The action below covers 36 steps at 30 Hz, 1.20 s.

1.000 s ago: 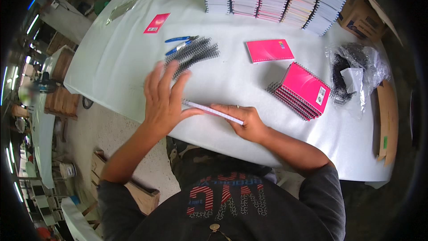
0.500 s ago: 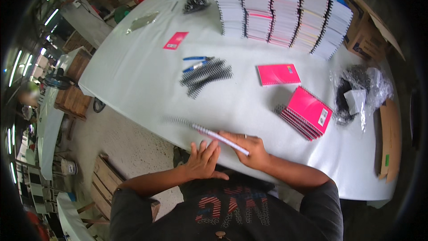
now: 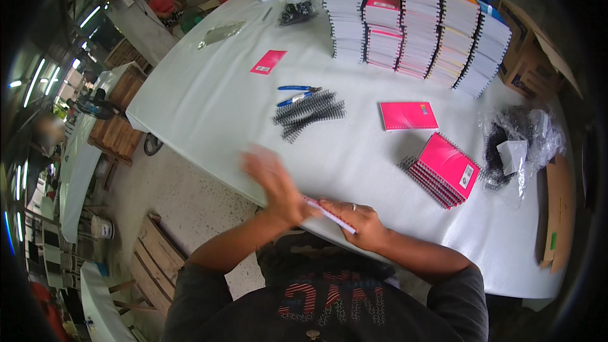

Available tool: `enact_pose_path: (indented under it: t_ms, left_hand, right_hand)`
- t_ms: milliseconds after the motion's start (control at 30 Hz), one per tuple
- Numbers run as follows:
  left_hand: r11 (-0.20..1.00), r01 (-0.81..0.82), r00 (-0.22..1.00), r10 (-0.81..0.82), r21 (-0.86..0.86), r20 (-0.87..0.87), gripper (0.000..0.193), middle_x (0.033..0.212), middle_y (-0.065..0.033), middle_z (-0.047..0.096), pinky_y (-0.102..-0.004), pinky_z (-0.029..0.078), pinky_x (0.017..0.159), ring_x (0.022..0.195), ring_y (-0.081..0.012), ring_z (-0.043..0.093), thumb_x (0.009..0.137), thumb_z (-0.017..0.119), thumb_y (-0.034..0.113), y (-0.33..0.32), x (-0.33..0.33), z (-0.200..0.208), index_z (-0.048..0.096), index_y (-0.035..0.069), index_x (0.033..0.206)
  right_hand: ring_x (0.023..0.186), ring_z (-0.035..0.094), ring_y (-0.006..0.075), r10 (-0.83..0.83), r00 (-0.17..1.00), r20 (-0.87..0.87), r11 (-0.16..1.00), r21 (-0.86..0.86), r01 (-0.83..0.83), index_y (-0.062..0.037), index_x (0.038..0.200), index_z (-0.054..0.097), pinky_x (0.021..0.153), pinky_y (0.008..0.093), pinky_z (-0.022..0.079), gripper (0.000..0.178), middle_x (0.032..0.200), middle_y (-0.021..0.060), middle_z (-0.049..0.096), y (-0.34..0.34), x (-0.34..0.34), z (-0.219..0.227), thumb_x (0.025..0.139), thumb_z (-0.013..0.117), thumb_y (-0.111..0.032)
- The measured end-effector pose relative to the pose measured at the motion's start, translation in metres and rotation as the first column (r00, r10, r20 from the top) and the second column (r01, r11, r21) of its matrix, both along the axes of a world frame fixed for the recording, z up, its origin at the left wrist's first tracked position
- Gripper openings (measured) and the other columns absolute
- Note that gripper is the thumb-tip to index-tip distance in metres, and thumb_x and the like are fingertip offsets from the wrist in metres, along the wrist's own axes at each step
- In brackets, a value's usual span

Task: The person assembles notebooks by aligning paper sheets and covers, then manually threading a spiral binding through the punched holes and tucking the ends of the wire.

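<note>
The thin, white-paged notebook with pink along its edge is held edge-up at the near rim of the table, and should handle as light and bendable, its smooth cover perhaps a little slippery and its loose corners easily creased; the best hold is flat across both covers, clear of the spine. The right hand has it pinched that way, thumb and fingers closed on its right end. The left hand has its fingers stretched out by the other end; blur leaves it unclear whether the palm touches it. Beyond lie a loose pile of black spiral coils and a neat stack of pink spiral notebooks on the wide table with a creased white covering. Past its left edge are a speckled grey floor and a slatted wooden bench.
</note>
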<state>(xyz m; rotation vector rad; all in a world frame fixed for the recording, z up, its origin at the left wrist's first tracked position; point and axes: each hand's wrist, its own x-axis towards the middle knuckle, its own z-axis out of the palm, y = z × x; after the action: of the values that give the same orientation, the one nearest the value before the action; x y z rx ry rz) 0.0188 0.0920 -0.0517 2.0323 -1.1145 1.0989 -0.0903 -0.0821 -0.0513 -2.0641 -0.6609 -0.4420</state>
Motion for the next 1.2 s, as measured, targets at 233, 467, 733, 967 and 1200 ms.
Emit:
enact_pose_path:
  t_ms: [233,467,733,967,1200]
  left_hand:
    - [0.997,-0.023,0.963,0.042,-0.076,0.267,0.106,0.134,-0.0398,0.019,-0.0694,-0.005,0.097,0.127,-0.0571,0.007,0.076,0.031,0.078,-0.01,0.003,-0.001,0.025,-0.013,0.131]
    - [0.971,0.038,0.998,-0.051,0.235,0.047,0.095,0.133,-0.0372,0.024,-0.0628,0.009,0.102,0.126,-0.0525,0.021,0.085,0.028,0.068,0.006,-0.032,-0.037,0.023,-0.015,0.131]
    - [0.965,0.14,0.977,-0.099,0.22,-0.19,0.03,0.057,-0.0021,0.046,-0.0336,0.036,0.057,0.056,-0.0208,0.047,0.075,0.07,0.022,-0.025,0.021,0.048,0.048,0.009,0.06]
    - [0.978,0.185,0.972,-0.168,0.092,-0.165,0.031,0.05,0.0011,0.046,-0.0317,0.034,0.045,0.045,-0.0186,0.046,0.074,0.072,0.019,-0.028,0.032,0.034,0.046,0.009,0.059]
    - [0.998,0.065,0.978,-0.064,0.005,0.197,0.056,0.101,-0.0157,0.054,-0.042,0.038,0.083,0.095,-0.0303,0.051,0.079,0.064,0.046,-0.028,0.031,0.039,0.049,0.002,0.11]
  right_hand:
    - [0.085,0.064,0.0302,-0.08,0.993,-0.086,0.978,0.187,0.095,-0.0054,0.121,0.054,0.077,0.0345,0.053,0.049,0.111,0.0145,0.061,0.009,-0.001,-0.005,0.073,0.059,0.005]
    - [0.086,0.066,0.0229,-0.151,0.956,-0.251,0.91,0.342,0.233,-0.0024,0.115,0.057,0.076,0.0308,0.051,0.033,0.103,0.0171,0.063,0.006,0.012,0.002,0.082,0.056,0.0]
    - [0.088,0.055,0.0078,0.192,0.823,-0.535,0.764,0.607,0.217,0.0019,0.112,0.059,0.081,0.0235,0.045,0.026,0.097,0.0046,0.065,-0.007,0.024,-0.007,0.089,0.057,-0.012]
    - [0.09,0.054,0.0075,0.219,0.858,-0.465,0.732,0.66,0.171,0.0011,0.113,0.059,0.083,0.0238,0.045,0.025,0.1,0.0051,0.065,-0.003,0.025,-0.001,0.091,0.055,-0.01]
    - [0.086,0.064,0.019,-0.042,0.9,-0.433,0.938,0.294,0.185,-0.0033,0.117,0.057,0.078,0.0267,0.049,0.032,0.106,0.0127,0.064,-0.004,0.016,-0.003,0.085,0.057,-0.003]
